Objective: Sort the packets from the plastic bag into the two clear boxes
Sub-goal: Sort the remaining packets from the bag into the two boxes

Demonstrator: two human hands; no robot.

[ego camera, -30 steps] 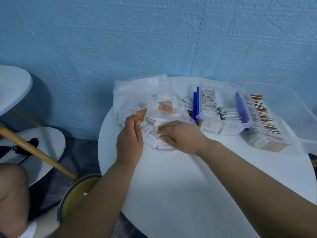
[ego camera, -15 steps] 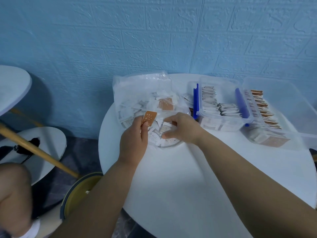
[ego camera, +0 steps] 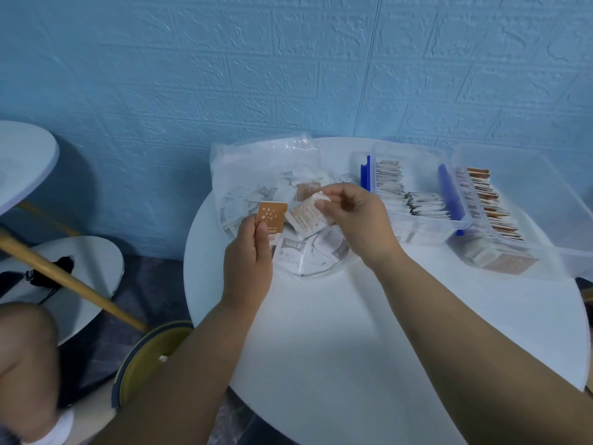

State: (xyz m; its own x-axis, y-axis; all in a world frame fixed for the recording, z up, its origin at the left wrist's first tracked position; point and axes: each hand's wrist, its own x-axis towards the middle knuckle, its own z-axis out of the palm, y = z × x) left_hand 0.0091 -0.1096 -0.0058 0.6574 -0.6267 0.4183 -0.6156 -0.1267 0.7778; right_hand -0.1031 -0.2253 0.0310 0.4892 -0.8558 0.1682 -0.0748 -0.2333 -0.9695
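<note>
A person's left hand (ego camera: 248,261) holds 1 brown packet (ego camera: 272,218) upright, its fingers (ego camera: 261,235) curled round the lower half, thumb across the front. Just behind it, an open plastic bag (ego camera: 256,162) lies on a round white surface (ego camera: 353,332), with many loose packets inside, mostly white.

Above the bag's mouth, the right hand (ego camera: 359,223) appears to pinch 1 pale packet (ego camera: 305,216) by its edge between thumb and fingertips (ego camera: 321,205), with the other fingers loosely bent.

To the right stand 2 clear boxes, touching or nearly so. The nearer box (ego camera: 414,152), with blue clips, holds rows of white packets (ego camera: 417,203). The farther box (ego camera: 519,159) holds brown packets (ego camera: 481,194) and reaches the surface's right edge.

Likely risks:
- The light edge pinch could slip and drop the pale packet back into the bag.
- With both hands loaded, either packet could land in the wrong box.
- Reaching the farther box means passing over the nearer one, so an arm could catch its rim or clip and disturb the rows.
- A nudge could push the farther box off the edge.
</note>
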